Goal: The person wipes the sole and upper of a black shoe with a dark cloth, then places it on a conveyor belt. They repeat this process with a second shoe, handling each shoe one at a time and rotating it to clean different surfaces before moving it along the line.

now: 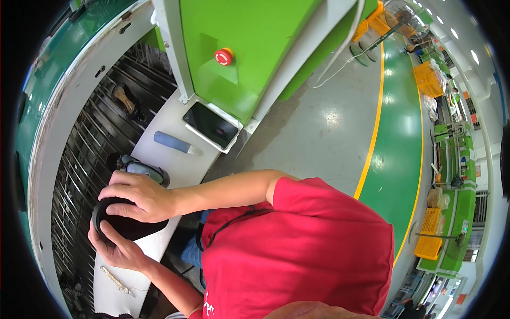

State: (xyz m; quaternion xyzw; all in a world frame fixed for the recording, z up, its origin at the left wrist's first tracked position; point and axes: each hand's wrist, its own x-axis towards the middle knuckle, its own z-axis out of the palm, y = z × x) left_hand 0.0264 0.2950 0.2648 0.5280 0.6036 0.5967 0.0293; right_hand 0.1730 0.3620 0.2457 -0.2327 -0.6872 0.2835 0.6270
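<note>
Both hands are closed around one black shoe-like piece. We hold it at the inner edge of the pale surface, toward the metal rods; whether it rests there or is lifted, we cannot tell. Our right hand curls over the far side, thumb laid across the dark material. Our left hand grips the thick rim from the near side, thumb against the piece.

For good control, we should brace the rim with the left hand and press with the right thumb, spreading pressure evenly. We judge the material pliable, so squeezing hard could distort it.

Just beside the right hand stands a grey-and-black object; we should keep our knuckles clear of it. Farther along the surface lie a blue-handled tool and a phone-like device in a white holder. Near the left hand lies a pale, thin strip. A dark shoe-shaped item lies on the rods. Beyond, a red button projects from the green housing.
</note>
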